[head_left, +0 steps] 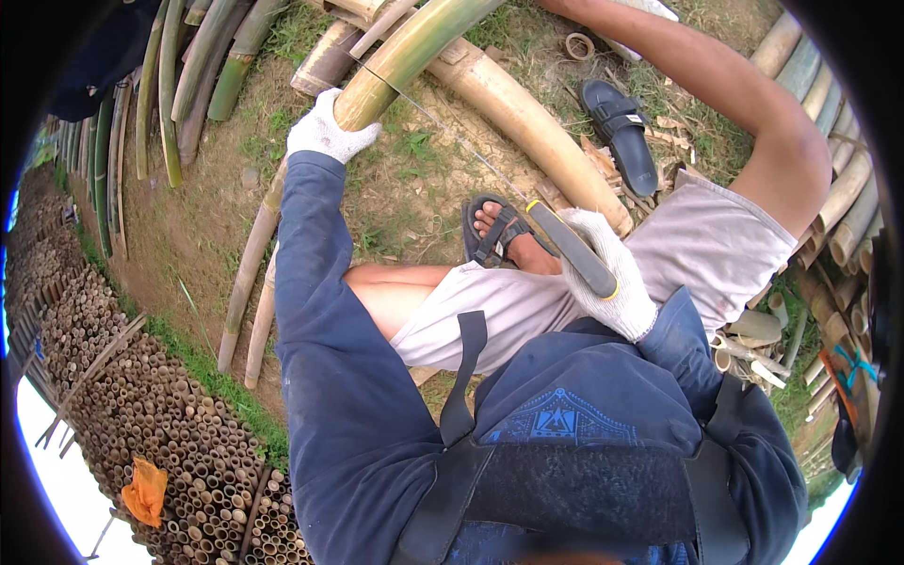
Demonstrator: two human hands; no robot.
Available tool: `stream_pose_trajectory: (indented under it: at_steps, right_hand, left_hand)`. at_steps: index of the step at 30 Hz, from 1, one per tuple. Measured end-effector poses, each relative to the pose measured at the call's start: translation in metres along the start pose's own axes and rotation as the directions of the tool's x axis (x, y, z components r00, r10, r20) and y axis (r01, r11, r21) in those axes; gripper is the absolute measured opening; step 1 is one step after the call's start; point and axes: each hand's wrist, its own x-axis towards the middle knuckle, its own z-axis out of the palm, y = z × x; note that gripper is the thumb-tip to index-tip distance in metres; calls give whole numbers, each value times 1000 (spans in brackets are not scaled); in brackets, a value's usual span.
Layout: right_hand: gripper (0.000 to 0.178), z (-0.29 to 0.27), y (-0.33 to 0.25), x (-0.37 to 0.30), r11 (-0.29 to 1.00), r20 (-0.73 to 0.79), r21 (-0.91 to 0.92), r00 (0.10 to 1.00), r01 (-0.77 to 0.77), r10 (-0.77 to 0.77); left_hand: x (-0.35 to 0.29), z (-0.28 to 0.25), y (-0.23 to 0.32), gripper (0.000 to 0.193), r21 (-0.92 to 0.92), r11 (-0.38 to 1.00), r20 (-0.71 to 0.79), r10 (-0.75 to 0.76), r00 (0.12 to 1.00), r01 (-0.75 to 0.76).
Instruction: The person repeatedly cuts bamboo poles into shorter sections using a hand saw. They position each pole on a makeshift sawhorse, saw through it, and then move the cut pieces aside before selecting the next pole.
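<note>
My left hand (328, 134), in a white knit glove, wraps the near end of a green-yellow bamboo pole (428, 47). In my gloved right hand (614, 287) is the grey and yellow handle of a hand saw (576, 252), fingers closed round it. The thin saw blade (461, 141) slants up and left from the handle. Its far part lies across the pole, a short way beyond my left hand, along a dark line on the bamboo. How deep the blade sits is hard to tell.
A thick tan bamboo pole (527, 113) lies under the green one. A loose black sandal (619, 132) rests beyond my sandalled foot (508, 235). Cut bamboo is stacked at the lower left (207, 461), with an orange bag (145, 491) on it. More poles (852, 193) lie at right.
</note>
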Motion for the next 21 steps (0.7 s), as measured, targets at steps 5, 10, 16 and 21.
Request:
stream_pose_trajectory:
  at_steps: [5, 10, 16, 21]
  right_hand:
    - [51, 92, 12, 156, 998, -13, 25, 999, 52, -51]
    - [51, 74, 21, 101, 998, 54, 46, 998, -37, 34]
    - [51, -1, 31, -32, 999, 26, 50, 1000, 11, -12]
    - [51, 71, 33, 100, 991, 16, 125, 998, 54, -56]
  left_hand:
    - [-4, -6, 12, 96, 31, 998, 4, -52, 999, 52]
    - [-5, -10, 14, 94, 42, 999, 15, -35, 999, 34]
    - [1, 3, -3, 97, -9, 1000, -40, 18, 999, -19]
    - [-5, 0, 2, 98, -13, 1000, 9, -13, 1000, 13]
